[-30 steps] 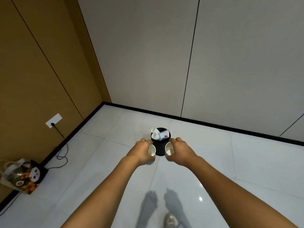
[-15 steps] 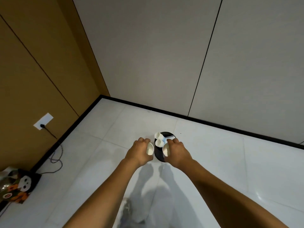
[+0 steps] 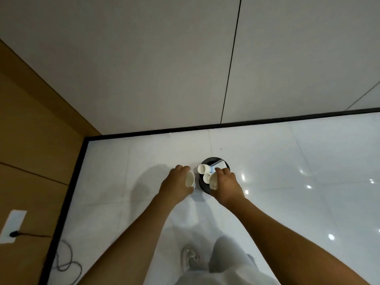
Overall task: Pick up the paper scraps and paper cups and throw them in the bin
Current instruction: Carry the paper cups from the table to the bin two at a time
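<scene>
Left to right: a wall socket with a cable; my left hand, fingers curled round a paper cup just left of the bin; my right hand, gripping a second cup over the bin, which holds two cups and paper.
</scene>
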